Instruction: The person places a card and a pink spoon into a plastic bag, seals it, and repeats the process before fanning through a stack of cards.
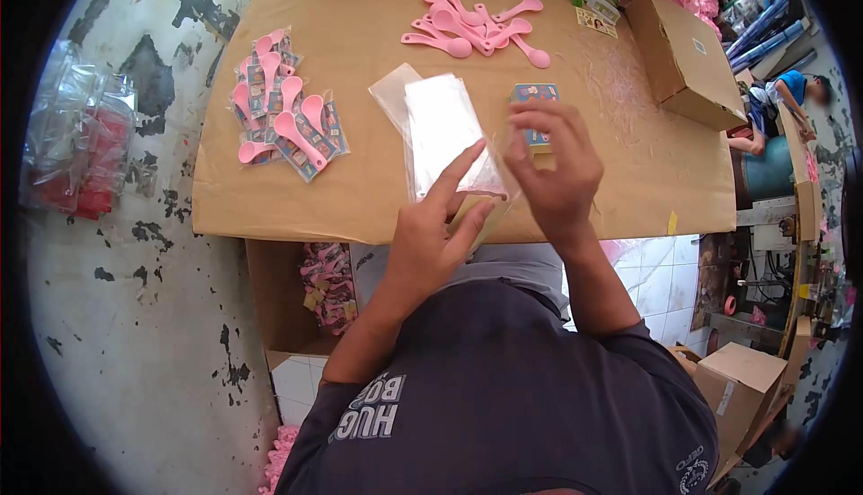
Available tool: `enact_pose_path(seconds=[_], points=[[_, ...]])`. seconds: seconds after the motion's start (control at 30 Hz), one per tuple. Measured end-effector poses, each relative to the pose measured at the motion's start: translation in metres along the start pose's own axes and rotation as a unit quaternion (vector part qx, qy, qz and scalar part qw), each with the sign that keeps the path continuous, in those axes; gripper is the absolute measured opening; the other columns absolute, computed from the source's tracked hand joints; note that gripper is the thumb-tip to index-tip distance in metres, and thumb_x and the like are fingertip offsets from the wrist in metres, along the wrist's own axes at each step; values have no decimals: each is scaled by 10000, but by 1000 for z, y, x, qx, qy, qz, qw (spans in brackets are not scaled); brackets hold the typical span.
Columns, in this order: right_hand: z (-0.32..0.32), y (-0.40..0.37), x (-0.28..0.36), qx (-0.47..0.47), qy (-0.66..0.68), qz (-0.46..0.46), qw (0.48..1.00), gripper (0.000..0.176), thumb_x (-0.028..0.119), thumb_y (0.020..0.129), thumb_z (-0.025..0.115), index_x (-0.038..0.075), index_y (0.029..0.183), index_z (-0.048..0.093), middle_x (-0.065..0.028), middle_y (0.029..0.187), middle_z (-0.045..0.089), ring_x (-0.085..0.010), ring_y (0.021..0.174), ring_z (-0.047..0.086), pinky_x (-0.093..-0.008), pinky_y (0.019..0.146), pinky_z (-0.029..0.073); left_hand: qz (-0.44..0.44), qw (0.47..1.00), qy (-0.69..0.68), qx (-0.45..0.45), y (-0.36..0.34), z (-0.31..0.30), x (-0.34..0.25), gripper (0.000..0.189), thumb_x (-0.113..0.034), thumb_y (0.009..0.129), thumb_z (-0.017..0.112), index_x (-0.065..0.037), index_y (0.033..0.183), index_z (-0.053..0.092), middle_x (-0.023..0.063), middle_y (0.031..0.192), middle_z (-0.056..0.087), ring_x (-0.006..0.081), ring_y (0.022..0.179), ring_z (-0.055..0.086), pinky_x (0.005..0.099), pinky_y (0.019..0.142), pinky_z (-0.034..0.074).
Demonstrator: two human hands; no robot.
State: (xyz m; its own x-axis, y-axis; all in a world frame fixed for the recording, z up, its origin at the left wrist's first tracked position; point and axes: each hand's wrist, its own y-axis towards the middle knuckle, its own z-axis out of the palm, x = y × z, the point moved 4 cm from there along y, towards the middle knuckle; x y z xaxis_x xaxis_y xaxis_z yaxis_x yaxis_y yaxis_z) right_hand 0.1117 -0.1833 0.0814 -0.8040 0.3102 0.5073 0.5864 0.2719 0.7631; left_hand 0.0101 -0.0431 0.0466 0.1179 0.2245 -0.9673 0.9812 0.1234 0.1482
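My left hand (434,227) is at the lower end of a pile of clear plastic bags (442,131). Its index finger stretches out over the plastic. A clear bag (490,185) appears to sit between its thumb and another finger, partly seen through the film. My right hand (562,167) is raised just to the right, slightly blurred. Its fingers curve toward the thumb with a gap between them, and I see nothing held there. Behind it, partly covered, lies a stack of blue printed cards (537,92).
Loose pink spoons (467,23) lie at the far side of the brown-covered table (360,203). Bagged spoons with cards (297,122) are heaped on the left. A cardboard box (688,59) stands at the right. Another person (782,95) is farther right.
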Motion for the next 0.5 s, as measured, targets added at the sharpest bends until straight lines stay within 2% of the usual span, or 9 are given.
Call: enact_pose_path(seconds=[0.07,0.13,0.2,0.23,0.27,0.33,0.37,0.4,0.5], points=[[-9,3,-12,-18,24,49,998,181,-39,845,712,20,1013,681,-130,1091,725,-302,1014,693,-369,913,530,-17,998,-57,-20,-1,2,-2,607,-122,1005,662,-58,1559,423,178,966,774,108,664,621,255,624,507],[-18,0,-42,-125,310,247,909,120,-36,937,630,11,1047,638,-188,1115,721,-279,1034,709,-363,922,547,-33,992,-113,-43,-1,0,-4,564,-146,1026,650,-49,1539,438,164,1012,783,96,713,670,241,617,527],[-30,5,-48,-161,383,261,871,114,-47,957,582,13,1049,615,-183,1075,713,-243,971,700,-352,873,554,-103,970,-212,-62,-2,-4,2,411,-167,1052,621,-18,1417,505,151,1102,772,129,770,717,245,563,572],[-36,6,-53,-196,453,272,826,118,-58,978,534,14,1050,592,-178,1034,704,-208,908,691,-340,824,562,-103,969,-214,-62,-2,-7,6,411,-167,1052,621,-18,1417,505,151,1102,772,129,770,717,245,563,572],[-41,2,-59,-194,452,272,827,118,-58,978,534,14,1050,592,-178,1034,704,-208,908,691,-340,824,562,-97,961,-253,-62,-2,-9,11,335,-154,1051,619,-10,1340,531,163,1132,760,135,785,722,249,545,580],[-39,1,-50,-59,566,193,799,128,-74,964,499,15,1028,565,-128,923,660,-156,737,597,-320,711,534,-90,949,-295,-64,-1,-11,14,262,-142,1051,618,-2,1264,558,175,1163,748,141,801,726,253,528,588],[-35,-10,-43,-12,559,243,793,113,-55,964,491,23,1000,563,-79,864,609,-98,647,467,-279,625,462,-76,948,-300,-77,0,-13,12,207,-123,1042,629,0,1200,579,191,1184,736,149,891,723,273,670,602],[-29,-20,-39,57,532,262,803,103,-30,969,506,21,1019,579,-67,889,614,-83,676,486,-261,622,459,-62,946,-305,-90,2,-15,10,155,-105,1033,641,3,1137,601,206,1205,723,157,981,719,293,812,617],[-2,-31,-3,160,360,307,866,145,75,994,599,9,1118,635,-16,959,620,-34,773,536,-200,637,458,-27,941,-321,-106,5,-14,12,141,-88,1019,663,7,1116,628,183,1229,704,155,1066,689,297,880,584]])
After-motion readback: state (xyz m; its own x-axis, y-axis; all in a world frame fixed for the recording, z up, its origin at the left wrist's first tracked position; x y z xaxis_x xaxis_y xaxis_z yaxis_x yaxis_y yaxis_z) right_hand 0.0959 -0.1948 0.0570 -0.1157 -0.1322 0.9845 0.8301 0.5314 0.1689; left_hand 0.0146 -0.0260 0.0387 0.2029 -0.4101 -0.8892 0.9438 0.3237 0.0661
